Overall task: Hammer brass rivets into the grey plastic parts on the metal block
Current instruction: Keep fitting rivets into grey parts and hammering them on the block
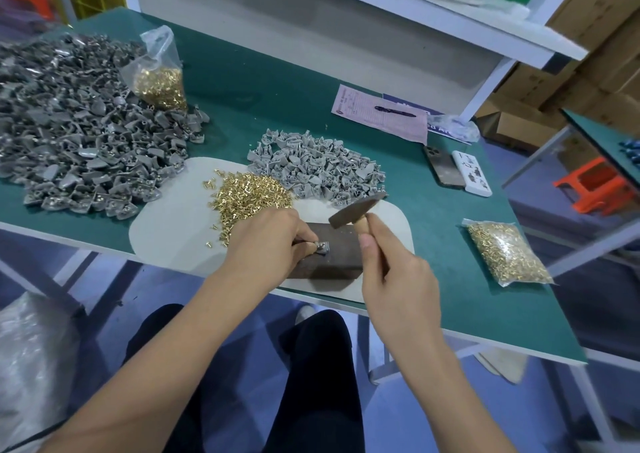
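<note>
With left hand [273,241] pinching the grey plastic part [322,247] on the metal block [332,257] and right hand [391,276] wrapped round the raised hammer [356,210], an off-line blow risks hitting fingertips or bending the rivet; green bench [277,82], white shelving behind

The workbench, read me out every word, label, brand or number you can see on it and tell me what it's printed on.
Nothing on the bench can be read in full.
Pink form under the pen: printed rows and a round mark, too small to read.
Blue sheet beneath it: white letters, partly covered by clear plastic, only fragments, not legible.
White box beside the phone: dark marks, blurred.
Rivet bags, hammer, metal block: no text visible.
</note>
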